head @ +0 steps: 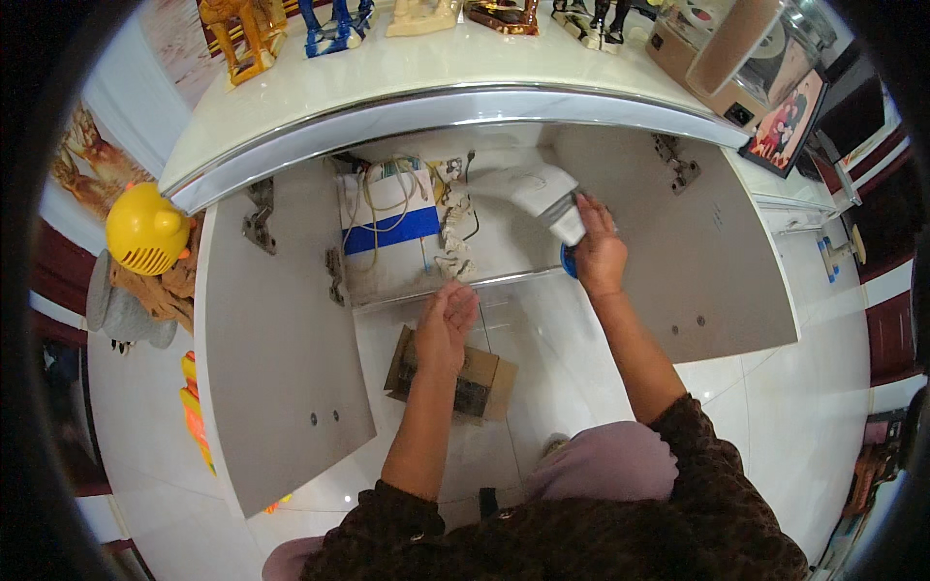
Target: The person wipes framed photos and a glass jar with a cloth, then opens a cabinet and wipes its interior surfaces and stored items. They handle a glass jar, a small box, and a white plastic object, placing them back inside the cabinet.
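My right hand [602, 250] grips a white and grey plastic object [546, 194], blurred by motion and perhaps a handheld appliance, at the right side of an open cabinet. A round blue thing [569, 261] shows just below that object, partly hidden by the hand. With nothing in its loosely curled fingers, my left hand [445, 323] hovers near the cabinet's front edge. Inside the cabinet [508, 247], a white and blue box [392, 231] carries a looped pale cable [369, 190]. Beside it lie crumpled whitish pieces [456, 231]. Beneath my left forearm an open cardboard box [495, 378] rests on the floor.
Two grey cabinet doors, left [280, 363] and right [697, 269], stand swung out. Ceramic figurines [330, 33], a beige device [683, 62] and a framed photo [788, 123] occupy the cabinet top [436, 65]. At left sits a yellow rounded object [145, 229].
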